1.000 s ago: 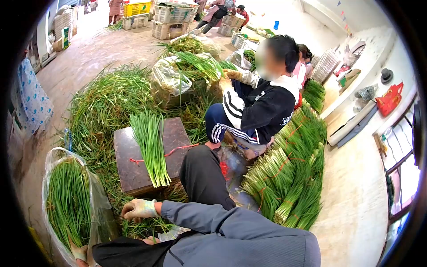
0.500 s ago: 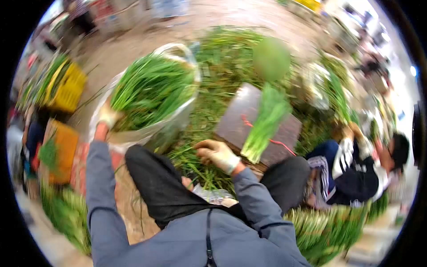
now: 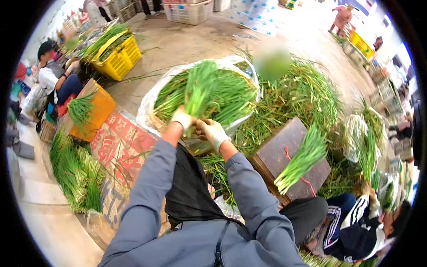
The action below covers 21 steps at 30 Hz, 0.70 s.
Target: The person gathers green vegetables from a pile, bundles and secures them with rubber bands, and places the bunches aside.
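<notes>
My left hand, in a pale glove, is closed round a bunch of green chives, held upright over the white sack. Beside it, my right hand, gloved too, has its bent fingers closed at the lower end of that bunch; the fingertips are partly hidden. More loose chives fill the sack in front of me. To my right, another chive bundle lies across a dark block, over a red tie.
Trimmed leaves are heaped beyond the block. A yellow crate and an orange board stand left, near chive piles. One person sits close at my right; another person sits farther left.
My view has swung left. My left hand has come up from the sack's near side with a bunch of chives, and my right hand has moved over to meet it.
</notes>
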Tool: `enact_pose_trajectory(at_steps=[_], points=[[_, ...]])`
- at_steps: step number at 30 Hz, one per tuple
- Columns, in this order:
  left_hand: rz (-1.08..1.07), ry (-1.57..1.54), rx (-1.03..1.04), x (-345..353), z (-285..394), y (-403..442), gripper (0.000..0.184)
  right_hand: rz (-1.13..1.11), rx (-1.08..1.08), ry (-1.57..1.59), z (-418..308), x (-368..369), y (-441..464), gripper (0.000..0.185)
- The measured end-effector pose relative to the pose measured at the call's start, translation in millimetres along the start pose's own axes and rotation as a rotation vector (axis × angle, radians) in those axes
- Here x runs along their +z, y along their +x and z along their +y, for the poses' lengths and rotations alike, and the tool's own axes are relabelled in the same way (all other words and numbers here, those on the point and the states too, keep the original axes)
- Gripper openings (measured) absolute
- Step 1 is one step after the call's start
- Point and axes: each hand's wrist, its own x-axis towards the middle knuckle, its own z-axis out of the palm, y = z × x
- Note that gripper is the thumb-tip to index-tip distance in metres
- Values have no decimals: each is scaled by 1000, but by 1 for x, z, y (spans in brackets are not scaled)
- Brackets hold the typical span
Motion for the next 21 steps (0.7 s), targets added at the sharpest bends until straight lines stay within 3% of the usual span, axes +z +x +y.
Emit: enact_pose_trajectory(at_steps=[2,4,6,7,9,11,12,14,16,18,19,20,21], points=[[0,-415,-21,47,-45,35,39,114,4,-44,7,6,18,49],[27,-54,293,51,-33,11,40,182,50,-238,27,-7,38,63],[-68,-395,191,59,-50,10,45,197,19,-123,34,-14,36,75],[-217,-599,26,36,-32,-11,46,230,33,-188,32,-16,34,75],[-316,-916,5,25,-32,-18,47,216,-2,-265,32,-17,32,83],[-187,-748,250,24,-32,-27,50,201,-44,-260,38,-18,37,92],[-178,-895,114,24,-20,-37,55,206,-35,-259,36,-15,34,92],[-419,-1006,133,30,-36,-20,74,323,-85,-467,19,-10,20,71],[-353,-996,59,16,-7,-50,91,359,-34,-314,14,-9,15,59],[-382,-1014,51,13,-7,-54,87,236,22,-189,12,-26,13,51],[-389,-1049,-24,17,-14,-41,82,237,41,-61,14,-33,17,38],[-394,-1050,-22,21,-21,-29,82,299,21,22,19,-40,19,31],[-301,-933,-103,24,-24,-21,79,188,-73,14,49,-69,42,29]])
